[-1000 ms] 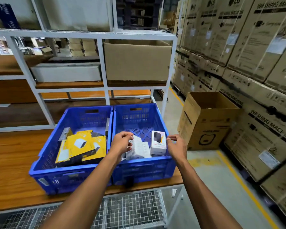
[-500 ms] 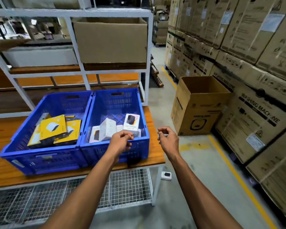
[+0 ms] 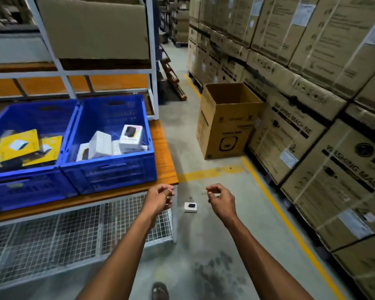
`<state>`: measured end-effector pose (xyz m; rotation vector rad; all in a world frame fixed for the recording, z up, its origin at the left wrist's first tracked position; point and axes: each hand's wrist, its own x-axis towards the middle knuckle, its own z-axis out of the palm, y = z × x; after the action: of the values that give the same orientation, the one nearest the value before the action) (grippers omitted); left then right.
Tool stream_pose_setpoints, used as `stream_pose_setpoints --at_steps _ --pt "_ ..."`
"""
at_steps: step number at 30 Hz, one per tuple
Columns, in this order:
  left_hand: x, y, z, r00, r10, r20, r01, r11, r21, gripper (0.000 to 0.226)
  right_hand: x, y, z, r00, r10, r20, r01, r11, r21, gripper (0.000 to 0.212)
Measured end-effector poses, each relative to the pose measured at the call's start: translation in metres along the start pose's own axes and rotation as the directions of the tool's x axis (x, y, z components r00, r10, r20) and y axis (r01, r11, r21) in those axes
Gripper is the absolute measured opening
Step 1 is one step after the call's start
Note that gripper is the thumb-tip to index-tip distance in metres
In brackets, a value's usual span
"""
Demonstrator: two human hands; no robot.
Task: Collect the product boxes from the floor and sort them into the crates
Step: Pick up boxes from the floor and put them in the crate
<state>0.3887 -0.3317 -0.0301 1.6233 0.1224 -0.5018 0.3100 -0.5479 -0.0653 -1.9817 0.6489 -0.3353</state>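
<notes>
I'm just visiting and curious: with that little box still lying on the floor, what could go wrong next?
The small white box lies close to the table leg, so reaching down for it could knock an arm or head on the table edge. It lies ahead of the person's foot, so a step forward might crush it. It looks like the white boxes in the right crate; dropping it in the left crate would missort it.

Both hands point(image 3: 159, 197) point(image 3: 220, 197) empty, loosely curled
</notes>
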Motion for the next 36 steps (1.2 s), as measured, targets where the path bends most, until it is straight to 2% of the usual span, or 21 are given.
stream_pose_setpoints --at_steps 4,13,19,22,26,32,36 --pt "-0.025 -0.027 0.038 0.996 -0.084 0.014 0.084 0.996 -0.014 0.019 -0.016 0.028 -0.042 1.0 0.005 -0.006 -0.005 0.998 -0.056 0.019" --pt "-0.009 -0.037 0.114 0.998 -0.064 0.016 0.061 0.992 0.113 0.021 0.021 0.063 -0.096 0.997 0.009 0.071 -0.005 0.999 -0.054 0.018" --pt "0.05 -0.051 0.184 0.991 -0.123 -0.051 0.129 0.981 0.145 0.021 0.105 0.103 -0.113 0.979 -0.033 0.2 0.054 0.994 -0.098 0.02" --pt "0.081 -0.056 0.227 0.982 -0.162 -0.098 0.174 0.976 0.128 0.02 0.157 0.132 -0.124 0.963 -0.085 0.255 0.13 0.978 -0.165 0.023" --pt "0.134 -0.075 0.277 0.974 -0.169 -0.15 0.196 0.962 0.188 0.02 0.228 0.175 -0.125 0.925 -0.126 0.359 0.218 0.949 -0.228 0.027" --pt "0.212 -0.105 0.321 0.966 -0.124 -0.227 0.208 0.895 0.394 0.012 0.313 0.223 -0.103 0.89 -0.111 0.443 0.249 0.931 -0.267 0.029" --pt "0.277 -0.146 0.33 0.972 -0.069 -0.225 0.18 0.836 0.518 0.013 0.352 0.266 -0.068 0.875 -0.102 0.474 0.262 0.922 -0.285 0.029"
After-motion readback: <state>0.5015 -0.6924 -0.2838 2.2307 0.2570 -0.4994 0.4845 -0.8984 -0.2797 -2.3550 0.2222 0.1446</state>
